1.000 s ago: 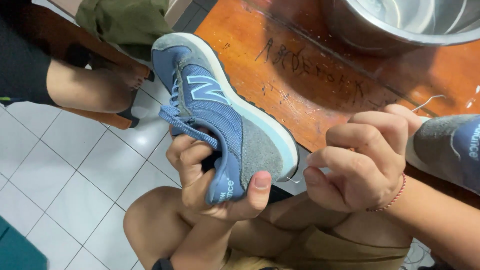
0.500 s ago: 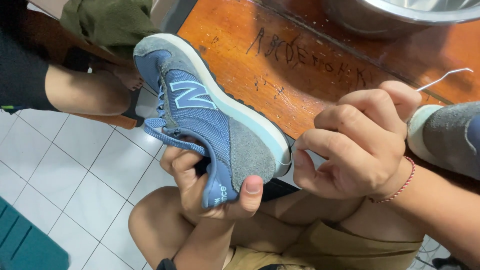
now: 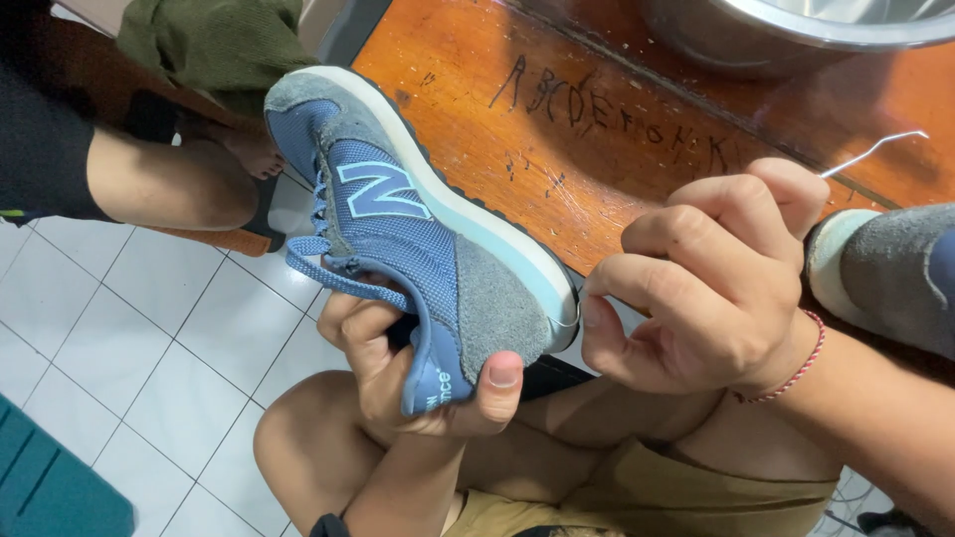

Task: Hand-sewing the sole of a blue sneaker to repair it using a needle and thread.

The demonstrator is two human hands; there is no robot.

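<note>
The blue sneaker (image 3: 418, 239) lies on its side in the air just off the near edge of the wooden table (image 3: 557, 149), its pale sole turned toward the tabletop and its toe pointing up and away. It looks light for its size: mesh and suede upper, soft and easily dented, on a foam sole that is the only stiff part. The suede at the heel gives a dry, grippy surface, while the loose tongue would fold if taken alone.

The left hand (image 3: 418, 368) cups the heel end from below, fingers tucked inside the opening and thumb pressed across the outside of the heel, so it is closed firmly around the shoe. That seems the soundest place to hold it, since collar and heel counter give the fingers something to clamp.

The right hand (image 3: 711, 283) sits just beside the sneaker's heel, curled nearly into a fist, fingertips pinched together. A thin white thread (image 3: 875, 149) runs up from behind it over the table; it appears to be pinching this, though the contact itself is hidden.

Beyond the sneaker, a second grey shoe (image 3: 885, 273) rests at the table's right edge, and a metal basin (image 3: 796, 35) stands at the far side. Another person's bare leg (image 3: 169, 184) is left of the sneaker, over the white floor tiles (image 3: 149, 358).
</note>
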